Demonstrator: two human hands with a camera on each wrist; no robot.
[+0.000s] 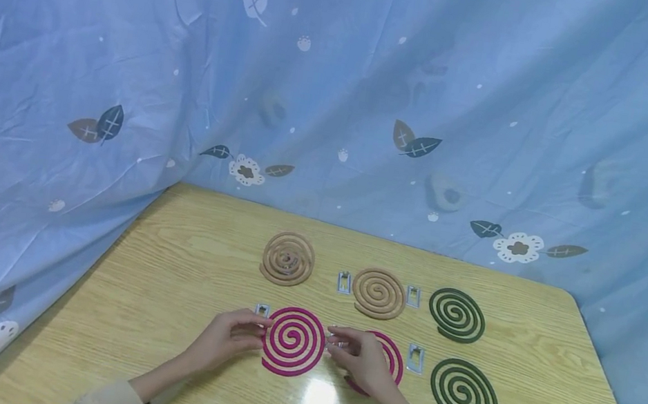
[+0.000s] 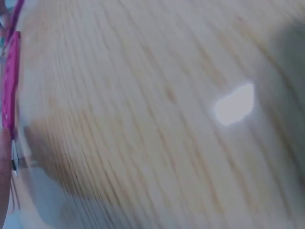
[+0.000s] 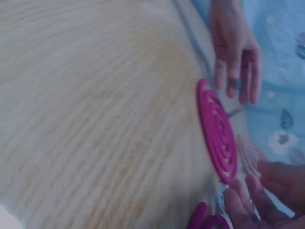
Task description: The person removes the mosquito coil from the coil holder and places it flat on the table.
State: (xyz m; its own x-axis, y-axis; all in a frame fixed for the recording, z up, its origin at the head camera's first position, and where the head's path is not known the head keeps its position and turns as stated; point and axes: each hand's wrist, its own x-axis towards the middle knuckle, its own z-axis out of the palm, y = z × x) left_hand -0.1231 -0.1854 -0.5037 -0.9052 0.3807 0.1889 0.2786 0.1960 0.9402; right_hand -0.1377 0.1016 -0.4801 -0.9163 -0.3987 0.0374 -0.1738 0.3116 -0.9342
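A pink mosquito coil (image 1: 294,336) lies flat on the wooden table between both hands. My left hand (image 1: 228,338) is at its left edge, fingers nearly straight; in the right wrist view these fingers hang apart from the coil. At the coil's right edge is my right hand (image 1: 363,361), its fingers loosely extended, and whether they touch the rim I cannot tell. A second pink coil (image 1: 398,363) lies partly hidden beneath the right hand and forearm. A small metal coil stand (image 1: 262,309) sits just beyond the left fingertips.
Farther back lie two brown coils, one (image 1: 378,292) between small metal stands, the other (image 1: 288,259) at left with something at its centre. Two dark green coils, a rear one (image 1: 455,312) and a front one (image 1: 462,390), lie at right. Blue patterned cloth (image 1: 340,93) surrounds the table.
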